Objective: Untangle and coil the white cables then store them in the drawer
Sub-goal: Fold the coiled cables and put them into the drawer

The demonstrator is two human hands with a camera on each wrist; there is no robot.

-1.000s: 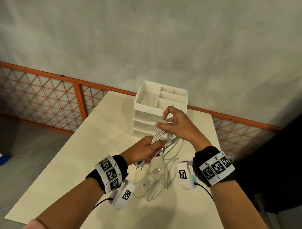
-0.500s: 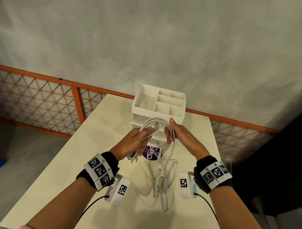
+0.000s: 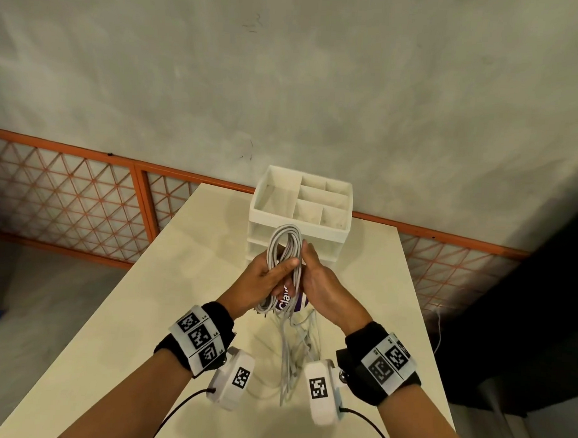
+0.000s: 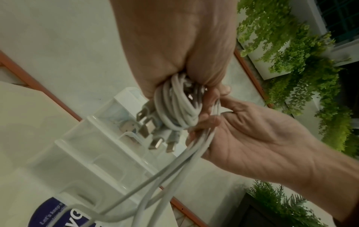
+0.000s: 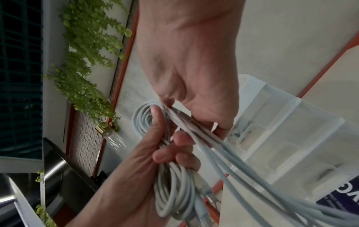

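Observation:
Both hands hold a bundle of white cables (image 3: 285, 243) in the air in front of the white drawer unit (image 3: 333, 233). My left hand (image 3: 271, 275) grips the coiled loops in its fist; the left wrist view shows the coil (image 4: 176, 107) with several USB plugs (image 4: 153, 130) sticking out below. My right hand (image 3: 316, 278) pinches the loose strands (image 5: 205, 138) beside the coil (image 5: 172, 181). The uncoiled ends (image 3: 289, 359) hang down to the table between my wrists. The unit's drawer fronts are mostly hidden behind the hands.
The drawer unit has an open compartment tray (image 3: 275, 198) on top and stands at the far end of a cream table (image 3: 146, 312). A purple label (image 3: 286, 304) shows under the hands. Orange mesh railing (image 3: 85, 192) and a grey wall lie behind.
The right hand came down from above the left hand. The hands then held the loop wide apart and have now closed together, so the loop stands narrow and upright.

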